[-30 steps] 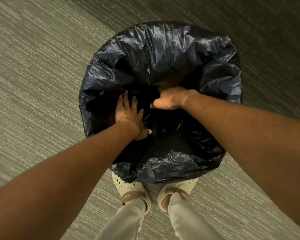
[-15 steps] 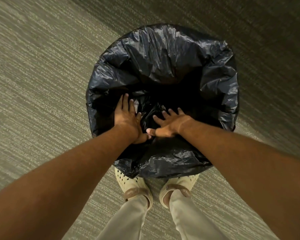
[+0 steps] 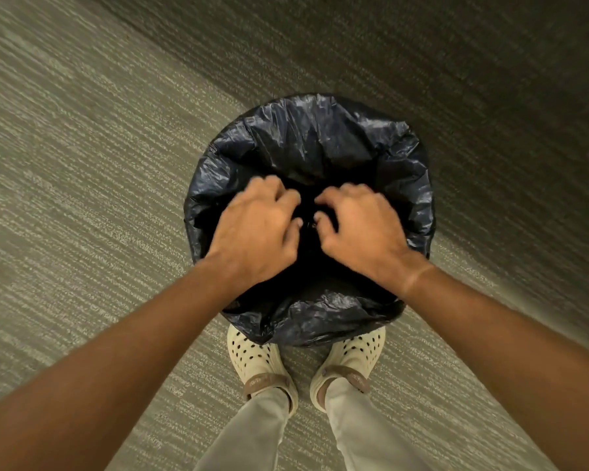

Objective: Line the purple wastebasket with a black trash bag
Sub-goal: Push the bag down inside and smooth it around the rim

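Observation:
A black trash bag (image 3: 306,147) is spread over the round wastebasket, draped over its rim all the way around. The purple basket itself is fully hidden under the plastic. My left hand (image 3: 259,232) and my right hand (image 3: 361,232) hover side by side above the bag's dark opening. Both palms face down with fingers loosely curled and apart. Neither hand holds any plastic. The bag's inside below the hands is too dark to make out.
The basket stands on striped grey-green carpet (image 3: 82,198), with a darker shaded band (image 3: 456,79) running across the upper right. My feet in cream perforated clogs (image 3: 255,362) touch the basket's near side.
Both hands have come up out of the bag's inside and now hover above the opening with fingers curled. The view has pulled back, so the basket looks smaller.

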The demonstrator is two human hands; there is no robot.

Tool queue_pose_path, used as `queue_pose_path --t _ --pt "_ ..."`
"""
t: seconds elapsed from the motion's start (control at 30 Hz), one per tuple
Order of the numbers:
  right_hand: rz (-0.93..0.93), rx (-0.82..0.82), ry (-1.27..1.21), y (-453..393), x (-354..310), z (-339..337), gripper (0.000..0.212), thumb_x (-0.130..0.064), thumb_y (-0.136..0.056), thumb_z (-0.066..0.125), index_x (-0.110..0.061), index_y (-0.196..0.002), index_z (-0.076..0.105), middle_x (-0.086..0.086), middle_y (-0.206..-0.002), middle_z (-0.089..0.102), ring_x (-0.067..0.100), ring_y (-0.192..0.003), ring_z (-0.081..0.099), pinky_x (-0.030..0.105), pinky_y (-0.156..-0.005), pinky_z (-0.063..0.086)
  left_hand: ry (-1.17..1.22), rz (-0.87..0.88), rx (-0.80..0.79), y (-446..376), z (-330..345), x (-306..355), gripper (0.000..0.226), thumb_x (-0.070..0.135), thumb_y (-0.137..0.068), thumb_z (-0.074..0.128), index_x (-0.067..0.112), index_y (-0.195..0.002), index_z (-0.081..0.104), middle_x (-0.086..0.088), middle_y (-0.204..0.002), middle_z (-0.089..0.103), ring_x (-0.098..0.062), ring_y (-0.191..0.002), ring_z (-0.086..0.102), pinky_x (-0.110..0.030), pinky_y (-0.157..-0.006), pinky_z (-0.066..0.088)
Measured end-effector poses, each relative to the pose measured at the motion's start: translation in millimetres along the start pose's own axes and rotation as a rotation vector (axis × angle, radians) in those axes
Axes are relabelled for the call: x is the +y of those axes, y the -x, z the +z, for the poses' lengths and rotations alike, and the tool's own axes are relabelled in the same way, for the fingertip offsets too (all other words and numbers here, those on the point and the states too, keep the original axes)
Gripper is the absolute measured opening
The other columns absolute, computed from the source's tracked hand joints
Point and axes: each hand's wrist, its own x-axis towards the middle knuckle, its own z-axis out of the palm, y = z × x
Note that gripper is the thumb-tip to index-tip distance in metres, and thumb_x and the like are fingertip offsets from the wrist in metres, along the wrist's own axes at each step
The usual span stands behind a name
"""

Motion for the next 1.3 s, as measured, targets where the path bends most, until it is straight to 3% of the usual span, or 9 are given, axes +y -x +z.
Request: queue_pose_path --t 0.13,0.33,0.47,0.63,0.83,0.97,1.1,1.2,1.3 --pt "0.075 0.455 -0.085 12.9 8.3 -54.7 0.039 -0.024 -0.086 0.057 -0.016 -0.125 0.058 0.009 -0.117 0.056 0.025 -0.104 0.048 0.037 -0.083 0.036 0.019 -0.144 0.341 -4.1 -35.5 -15.1 0.04 0.015 -0.086 0.059 0.005 -0.124 0.055 -0.021 -0.119 0.052 -0.035 -0.107 0.049 -0.044 -0.087 0.044" --pt "0.081 0.119 -0.085 -25.4 50.0 -46.6 0.048 -0.025 -0.102 0.035 -0.011 -0.147 0.033 0.014 -0.13 0.05 0.034 -0.114 0.051 0.046 -0.091 0.045 0.101 -0.174 0.138 -27.5 -26.0 -56.4 0.051 0.014 -0.101 0.04 0.005 -0.149 0.031 -0.024 -0.134 0.047 -0.04 -0.117 0.048 -0.05 -0.097 0.043" --pt "0.144 0.089 -0.253 -41.9 66.4 -47.1 0.033 -0.028 -0.104 0.029 -0.008 -0.11 0.055 0.015 -0.104 0.063 0.037 -0.099 0.058 0.039 -0.076 0.041 0.306 -0.224 0.204 -37.6 -22.5 -73.9 0.039 0.015 -0.103 0.035 0.005 -0.137 0.052 -0.02 -0.124 0.062 -0.035 -0.113 0.057 -0.036 -0.098 0.043" --pt "0.333 0.113 -0.481 -47.3 70.5 -42.3 0.047 -0.042 -0.104 0.026 -0.019 -0.066 0.04 -0.002 -0.069 0.049 0.029 -0.079 0.052 0.039 -0.073 0.037 0.474 -0.385 0.195 -36.9 -20.2 -71.2 0.033 0.023 -0.105 0.032 0.002 -0.094 0.055 -0.016 -0.09 0.057 -0.027 -0.085 0.052 -0.028 -0.072 0.031" --pt "0.493 0.077 -0.554 -54.0 66.2 -41.9 0.064 -0.054 -0.101 0.024 -0.015 -0.052 0.039 0.0 -0.059 0.049 0.021 -0.064 0.047 0.03 -0.067 0.03 0.572 -0.493 0.182 -34.7 -12.7 -75.7 0.053 0.045 -0.101 0.023 0.006 -0.113 0.058 -0.022 -0.113 0.062 -0.037 -0.109 0.055 -0.046 -0.095 0.042" --pt "0.591 0.054 -0.564 -56.3 66.4 -43.3 0.065 -0.062 -0.097 0.024 -0.011 -0.061 0.044 0.005 -0.077 0.055 0.023 -0.077 0.05 0.029 -0.071 0.033 0.628 -0.507 0.184 -39.5 -17.4 -70.5 0.048 0.033 -0.106 0.029 0.0 -0.104 0.063 -0.012 -0.098 0.061 -0.022 -0.092 0.053 -0.023 -0.078 0.034" --pt "0.626 0.071 -0.715 -36.2 73.0 -44.2 0.07 -0.065 -0.095 0.026 -0.007 -0.102 0.065 0.007 -0.11 0.066 0.02 -0.1 0.055 0.03 -0.084 0.037 0.75 -0.602 0.213 -24.3 -15.9 -78.9 0.045 0.043 -0.104 0.031 0.012 -0.095 0.062 -0.01 -0.104 0.063 -0.022 -0.096 0.056 -0.03 -0.089 0.042" --pt "0.688 -0.036 -0.89 -1.7 71.6 -35.2 0.089 -0.085 -0.078 0.025 -0.021 -0.132 0.055 -0.003 -0.139 0.055 0.013 -0.125 0.049 0.037 -0.11 0.033 0.801 -0.739 0.199 4.2 -8.8 -71.1 0.048 0.045 -0.104 0.026 0.015 -0.1 0.063 0.002 -0.097 0.058 -0.012 -0.094 0.054 -0.021 -0.086 0.042" --pt "0.754 0.005 -0.945 22.2 65.9 -25.5 0.083 -0.08 -0.083 0.025 -0.023 -0.138 0.051 -0.011 -0.14 0.05 0.006 -0.126 0.044 0.032 -0.112 0.027 0.823 -0.809 0.232 27.2 0.9 -60.1 0.053 0.045 -0.105 0.021 0.011 -0.11 0.061 -0.001 -0.094 0.058 -0.02 -0.096 0.054 -0.032 -0.085 0.043"
